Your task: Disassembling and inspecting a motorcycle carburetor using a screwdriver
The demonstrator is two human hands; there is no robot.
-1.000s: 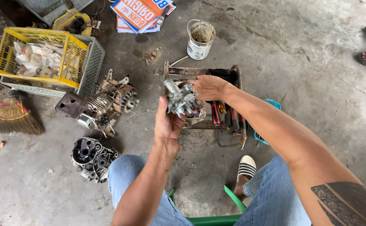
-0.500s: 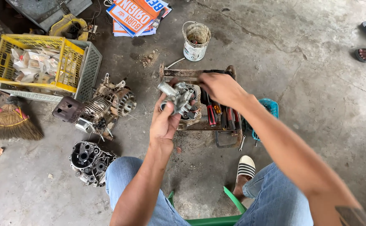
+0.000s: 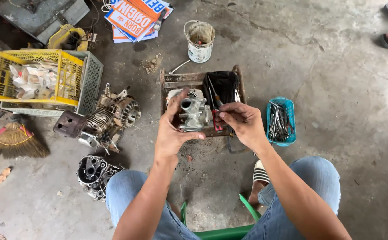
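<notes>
Gripped from below and behind by the left hand [image 3: 172,135], whose thumb and fingers curl shut around it, a small grey metal carburettor [image 3: 194,114] is held up over the rusty metal tool tray [image 3: 176,81] with its round mouth turned to the camera, while the right hand [image 3: 243,122] pinches closed on something small at its side that I cannot make out. On the floor, from largest to smallest, lie a yellow crate [image 3: 34,75] of white packets, orange-and-blue printed sheets [image 3: 136,18], a white bucket [image 3: 199,42] and a blue basket [image 3: 282,121] of spanners.
</notes>
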